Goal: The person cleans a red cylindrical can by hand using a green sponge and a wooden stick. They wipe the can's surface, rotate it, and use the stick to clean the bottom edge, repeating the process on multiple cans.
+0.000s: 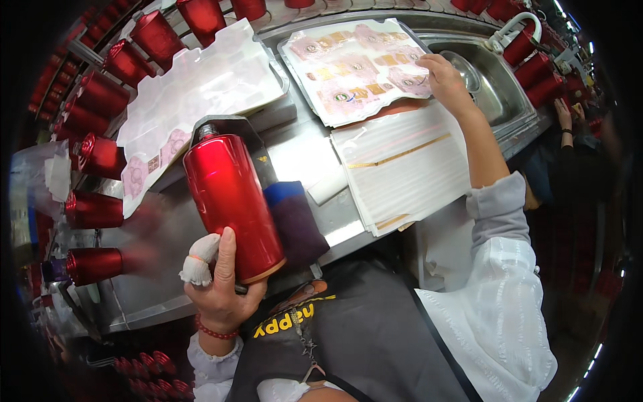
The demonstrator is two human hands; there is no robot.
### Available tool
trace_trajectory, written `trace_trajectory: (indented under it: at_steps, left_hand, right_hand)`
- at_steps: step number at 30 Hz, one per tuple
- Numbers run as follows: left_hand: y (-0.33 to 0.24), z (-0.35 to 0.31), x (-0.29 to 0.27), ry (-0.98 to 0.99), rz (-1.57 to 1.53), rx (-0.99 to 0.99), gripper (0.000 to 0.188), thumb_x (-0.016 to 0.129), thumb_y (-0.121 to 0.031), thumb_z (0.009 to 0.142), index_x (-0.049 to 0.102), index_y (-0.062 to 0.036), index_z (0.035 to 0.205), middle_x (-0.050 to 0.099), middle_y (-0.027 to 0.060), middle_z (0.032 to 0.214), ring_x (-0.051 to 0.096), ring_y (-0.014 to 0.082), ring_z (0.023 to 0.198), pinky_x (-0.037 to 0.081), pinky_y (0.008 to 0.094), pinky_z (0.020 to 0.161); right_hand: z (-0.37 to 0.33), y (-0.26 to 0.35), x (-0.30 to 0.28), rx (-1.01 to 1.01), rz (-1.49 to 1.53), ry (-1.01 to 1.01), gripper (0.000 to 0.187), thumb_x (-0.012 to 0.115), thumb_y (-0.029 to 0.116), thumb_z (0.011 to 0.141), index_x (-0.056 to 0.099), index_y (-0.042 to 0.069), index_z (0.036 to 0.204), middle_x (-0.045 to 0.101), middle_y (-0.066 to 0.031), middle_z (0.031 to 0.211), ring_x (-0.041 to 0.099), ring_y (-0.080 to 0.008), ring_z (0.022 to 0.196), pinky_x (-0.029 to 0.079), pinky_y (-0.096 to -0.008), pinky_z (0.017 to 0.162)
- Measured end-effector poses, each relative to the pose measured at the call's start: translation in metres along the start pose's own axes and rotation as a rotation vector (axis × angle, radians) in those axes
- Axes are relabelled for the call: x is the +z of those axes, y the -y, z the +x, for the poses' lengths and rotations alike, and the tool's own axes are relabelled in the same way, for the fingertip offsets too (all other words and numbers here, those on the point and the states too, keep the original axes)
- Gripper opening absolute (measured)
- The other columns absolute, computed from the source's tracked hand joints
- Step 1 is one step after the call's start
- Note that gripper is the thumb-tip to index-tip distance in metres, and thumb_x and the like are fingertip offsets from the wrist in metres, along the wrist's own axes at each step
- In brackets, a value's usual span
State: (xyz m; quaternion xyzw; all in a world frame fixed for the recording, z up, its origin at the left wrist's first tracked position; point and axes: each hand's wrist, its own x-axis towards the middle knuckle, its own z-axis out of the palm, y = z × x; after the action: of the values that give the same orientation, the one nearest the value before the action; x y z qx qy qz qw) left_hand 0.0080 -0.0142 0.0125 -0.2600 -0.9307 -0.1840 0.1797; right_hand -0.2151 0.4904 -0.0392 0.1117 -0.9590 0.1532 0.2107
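A glossy red metallic bottle (231, 194) lies tilted in front of me, its neck resting in a dark notched support (244, 128). My left hand (226, 288) grips its lower end, with one finger along the side and the thumb at the base. White cloth is wrapped around a finger of that hand. On the right, a sheet of pink and gold decals (358, 67) lies on a tray. My right hand (445, 77) is closed at the sheet's right edge, fingertips pinched on a decal. Whatever small piece they hold is partly hidden.
White backing sheets (402, 167) are stacked nearer me. A second decal sheet (201, 74) lies at left, beside a dark purple cloth (295, 221). Red bottles (100, 94) line the left and back. A steel sink (492, 80) stands right; another person's hand (564, 114) shows beyond.
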Motion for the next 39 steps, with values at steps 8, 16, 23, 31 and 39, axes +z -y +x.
trace_trajectory:
  at_steps: [8,16,23,31,39]
  left_hand:
    - [0.011,-0.025,0.038,-0.057,-0.185,-0.264,0.115,0.089,-0.048,0.074,0.03,0.007,0.156,0.057,0.0271,0.131,0.059,0.0434,0.114,0.046,0.0495,0.098]
    - [0.019,-0.031,0.045,-0.072,-0.275,-0.242,0.116,0.09,-0.043,0.071,0.029,0.0106,0.154,0.058,0.0285,0.13,0.063,0.042,0.109,0.05,0.0471,0.091]
    - [0.02,-0.03,0.047,-0.086,-0.303,-0.22,0.114,0.089,-0.043,0.073,0.03,0.0109,0.154,0.059,0.0289,0.131,0.064,0.042,0.108,0.051,0.0463,0.09]
    - [0.022,-0.038,0.046,-0.066,-0.398,-0.281,0.114,0.087,-0.046,0.074,0.03,0.013,0.153,0.058,0.0308,0.133,0.063,0.0441,0.115,0.05,0.0464,0.095]
    - [0.012,-0.015,0.027,0.014,-0.153,-0.235,0.105,0.087,-0.042,0.075,0.039,0.0122,0.15,0.056,0.0307,0.133,0.062,0.0442,0.116,0.054,0.0462,0.092]
  right_hand:
    - [0.112,-0.015,0.066,0.33,-0.345,0.369,0.045,0.058,0.005,0.091,0.066,0.011,0.135,0.06,-0.0153,0.14,0.054,-0.0375,0.132,0.051,-0.0539,0.103]
    - [0.154,-0.098,0.086,0.741,-0.417,0.349,0.074,0.06,0.063,0.093,0.069,-0.003,0.126,0.065,-0.0239,0.135,0.059,-0.0388,0.13,0.042,-0.0487,0.111]
    - [0.149,-0.133,0.089,0.686,-0.418,0.21,0.053,0.067,0.055,0.089,0.075,0.012,0.118,0.07,-0.0153,0.127,0.064,-0.0369,0.121,0.05,-0.0471,0.101]
    - [0.157,-0.082,0.07,0.022,-0.465,-0.204,0.024,0.065,0.035,0.095,0.075,0.015,0.103,0.067,-0.0089,0.114,0.062,-0.0342,0.111,0.054,-0.0491,0.093]
    - [0.183,-0.002,-0.008,-0.124,0.097,-0.134,0.031,0.071,0.034,0.095,0.072,0.004,0.104,0.066,-0.0087,0.098,0.065,-0.0208,0.086,0.051,-0.0348,0.078]
